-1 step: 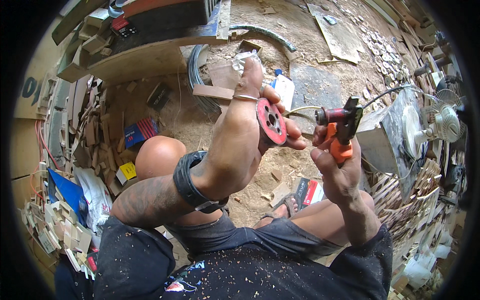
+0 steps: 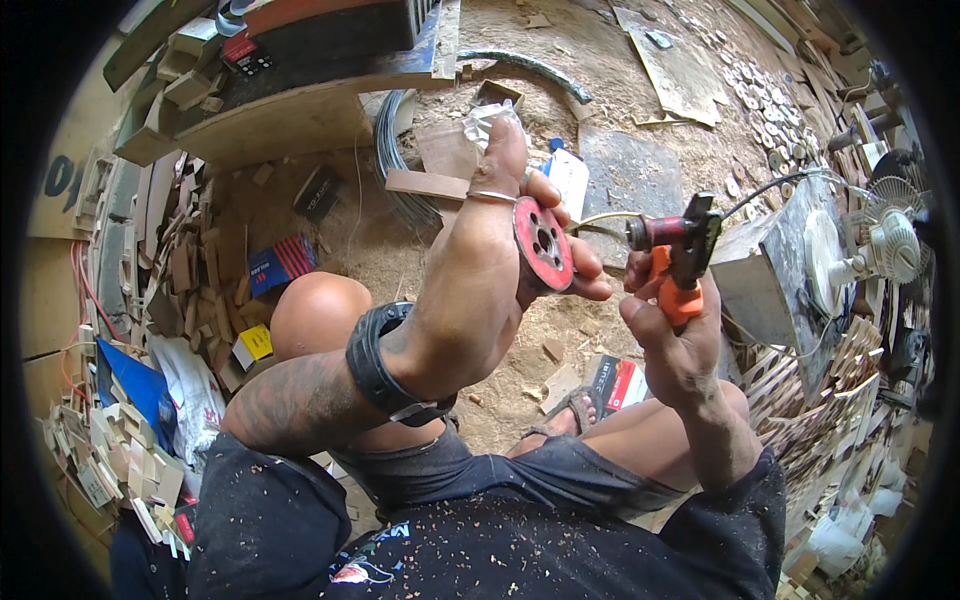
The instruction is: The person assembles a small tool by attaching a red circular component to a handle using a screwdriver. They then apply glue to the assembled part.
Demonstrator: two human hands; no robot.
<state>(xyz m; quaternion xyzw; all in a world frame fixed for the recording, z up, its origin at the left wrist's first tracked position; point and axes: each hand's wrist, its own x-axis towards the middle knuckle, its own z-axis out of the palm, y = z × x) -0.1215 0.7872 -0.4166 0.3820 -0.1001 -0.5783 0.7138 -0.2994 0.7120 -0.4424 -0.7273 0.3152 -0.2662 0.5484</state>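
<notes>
My left hand (image 2: 480, 255) is raised in front of me, its fingers curled around a red disc (image 2: 541, 243). The disc is round, with several dark holes around its centre, and its face is turned to the right. A ring and a black wristband (image 2: 378, 360) show on that arm. To the right, my right hand (image 2: 680, 345) grips a small tool (image 2: 683, 255) with an orange handle and a dark red and black body. The tool's round end points left, toward the disc, with a gap between them. What kind of tool it is cannot be made out.
A workbench (image 2: 280, 120) stands at the far left. Wood offcuts (image 2: 190, 260) pile along the left side. Small cartons (image 2: 280, 265), a coil of wire (image 2: 390, 155) and flat boards (image 2: 625, 170) lie on the dusty floor. A fan (image 2: 893, 245) and stacked wood strips (image 2: 810, 390) are at right.
</notes>
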